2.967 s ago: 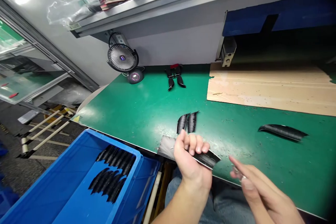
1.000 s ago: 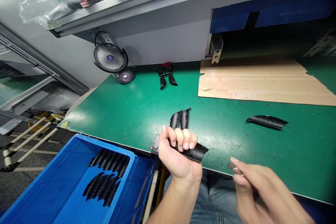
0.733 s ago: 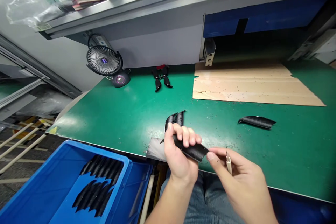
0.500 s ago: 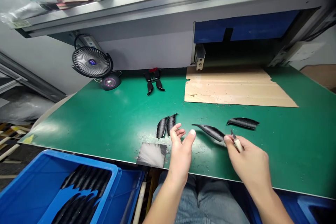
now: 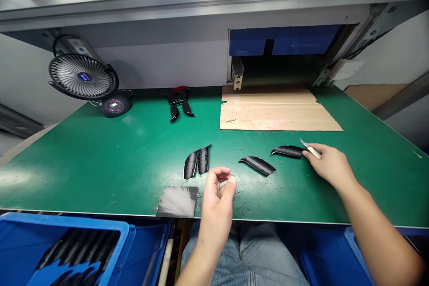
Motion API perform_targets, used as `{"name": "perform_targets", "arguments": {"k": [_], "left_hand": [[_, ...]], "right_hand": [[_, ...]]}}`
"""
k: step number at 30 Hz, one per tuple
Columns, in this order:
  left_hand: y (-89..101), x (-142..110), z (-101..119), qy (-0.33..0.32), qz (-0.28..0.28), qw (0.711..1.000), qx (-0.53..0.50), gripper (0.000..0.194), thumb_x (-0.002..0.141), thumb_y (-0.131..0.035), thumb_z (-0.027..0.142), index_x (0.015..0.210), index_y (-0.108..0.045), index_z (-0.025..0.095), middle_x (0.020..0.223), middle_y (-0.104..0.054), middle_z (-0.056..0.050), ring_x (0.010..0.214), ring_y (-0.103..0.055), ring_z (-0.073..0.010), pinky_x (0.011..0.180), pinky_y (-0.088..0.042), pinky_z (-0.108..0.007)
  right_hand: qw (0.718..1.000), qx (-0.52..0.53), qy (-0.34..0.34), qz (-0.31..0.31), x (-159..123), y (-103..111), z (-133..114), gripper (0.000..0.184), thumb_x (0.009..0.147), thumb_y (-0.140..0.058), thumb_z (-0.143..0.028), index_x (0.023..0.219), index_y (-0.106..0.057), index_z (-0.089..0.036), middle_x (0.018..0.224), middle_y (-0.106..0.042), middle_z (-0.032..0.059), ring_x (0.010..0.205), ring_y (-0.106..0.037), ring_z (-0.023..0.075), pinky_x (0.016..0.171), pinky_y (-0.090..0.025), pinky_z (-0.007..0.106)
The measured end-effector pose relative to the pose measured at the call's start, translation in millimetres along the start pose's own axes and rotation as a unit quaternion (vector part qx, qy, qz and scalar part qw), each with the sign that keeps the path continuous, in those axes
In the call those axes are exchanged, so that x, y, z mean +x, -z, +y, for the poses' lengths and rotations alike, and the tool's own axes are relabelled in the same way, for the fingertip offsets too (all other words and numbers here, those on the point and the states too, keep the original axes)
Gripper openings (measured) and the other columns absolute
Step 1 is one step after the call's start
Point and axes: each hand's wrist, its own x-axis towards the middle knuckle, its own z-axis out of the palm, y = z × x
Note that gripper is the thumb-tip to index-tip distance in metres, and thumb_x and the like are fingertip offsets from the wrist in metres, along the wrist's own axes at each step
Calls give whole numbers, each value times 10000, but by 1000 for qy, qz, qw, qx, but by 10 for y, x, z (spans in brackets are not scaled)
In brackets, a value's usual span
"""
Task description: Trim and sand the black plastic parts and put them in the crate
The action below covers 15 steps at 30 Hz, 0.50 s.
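Observation:
My left hand [image 5: 217, 192] hovers over the near edge of the green bench [image 5: 100, 165], fingers loosely curled and apart, holding nothing. A black curved part [image 5: 257, 165] lies on the bench just right of it. My right hand [image 5: 330, 164] grips a small knife [image 5: 310, 147] with a pale handle, and its fingertips touch the end of a second black curved part [image 5: 287, 151]. Two shorter black parts [image 5: 197, 162] lie side by side ahead of my left hand.
A dark square pad [image 5: 177, 201] sits at the bench edge. A cardboard sheet [image 5: 275, 111] lies at the back, with a small fan [image 5: 83, 78] and black-and-red pliers [image 5: 179, 100] left of it. A blue bin [image 5: 63, 250] of black parts stands lower left.
My left hand let go of the black part it held; my right hand carried it rightwards, laid it on the bench, then reached over to the far part. The view swung right.

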Motion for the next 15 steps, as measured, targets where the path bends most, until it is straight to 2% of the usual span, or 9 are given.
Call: {"name": "perform_targets", "arguments": {"k": [2,4,7,9,11,12,13,15], "left_hand": [[-16,-2,-14,-3,0,1000,-16,244,873,-575,404,1044,-511,242,1008,-541,-25,936,-538,-151,884,-430,-312],[-43,4,-33,-4,8,999,-33,305,844,-621,402,1069,-502,233,1050,-550,-43,1006,-537,-166,908,-433,-316],[-120,4,-15,5,1,997,-75,474,765,-721,388,1141,-484,219,1165,-547,-83,1155,-493,-208,963,-413,-331],[-188,-10,51,20,-26,989,-143,551,736,-753,368,1190,-476,224,1204,-550,-90,1174,-490,-219,977,-403,-343],[-243,-28,151,34,-46,970,-238,376,776,-714,348,1078,-533,215,1035,-605,-50,1048,-553,-188,936,-425,-341],[-258,-34,205,38,-42,956,-287,222,812,-670,333,946,-553,200,874,-598,-14,912,-577,-154,884,-447,-328],[-262,-36,257,41,-30,942,-333,167,842,-624,315,798,-527,185,714,-531,22,755,-555,-119,809,-466,-308],[-236,-25,342,46,14,913,-406,336,866,-560,281,603,-377,179,543,-324,65,527,-397,-82,638,-459,-269]], "right_hand": [[999,22,-32,6,-86,18,-57,249,737,-614,-394,872,-738,-227,664,-673,42,570,-554,215,531,-389,318],[996,53,-61,28,-292,69,-205,256,754,-611,-429,858,-731,-229,617,-652,27,540,-539,200,515,-381,308],[989,120,-75,47,-743,162,-574,331,790,-595,-505,919,-716,-226,645,-665,13,556,-556,180,513,-406,281],[983,174,-56,20,-1076,185,-874,348,813,-579,-531,939,-706,-232,711,-687,0,605,-584,163,540,-446,250],[969,243,-11,-44,-1383,157,-1153,300,832,-585,-499,892,-700,-228,719,-679,-15,610,-589,140,553,-467,216],[956,284,16,-73,-1515,128,-1266,268,845,-588,-464,870,-692,-219,716,-670,-15,608,-590,133,557,-473,204],[941,324,38,-94,-1627,93,-1353,234,858,-588,-424,866,-683,-210,729,-664,-8,622,-597,131,571,-483,196],[908,394,74,-119,-1787,26,-1447,190,879,-574,-353,940,-662,-196,824,-664,24,710,-631,145,645,-515,198]]}}
